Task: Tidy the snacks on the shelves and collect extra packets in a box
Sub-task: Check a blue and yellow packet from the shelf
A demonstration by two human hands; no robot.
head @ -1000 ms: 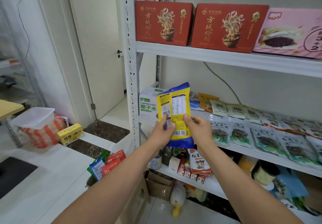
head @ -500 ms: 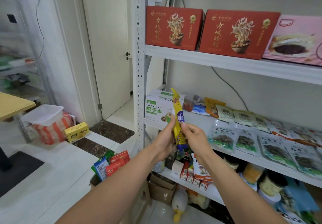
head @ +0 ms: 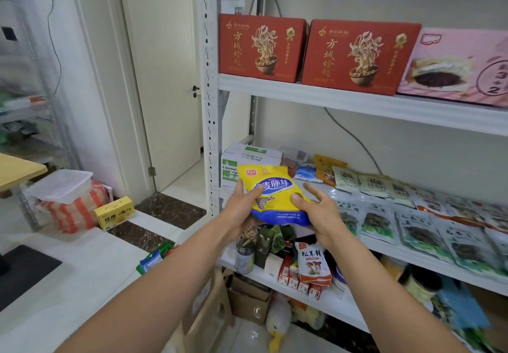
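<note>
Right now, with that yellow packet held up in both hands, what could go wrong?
1. The right hand has its fingers spread, so the yellow packet, which seems gripped mainly by the left hand, might slip onto the jars below.
2. The green packets crowd the middle shelf up to its front edge; sliding another in could push some off.

White walls [head: 384, 144] stand behind, with a plain white door [head: 165, 78] at eleven o'clock. The white metal rack [head: 210, 105] fills twelve through four. Pale floor tiles [head: 82, 256] at eight meet a dark marble strip [head: 170, 209]; a wooden tabletop [head: 19, 171] juts in at nine
</note>
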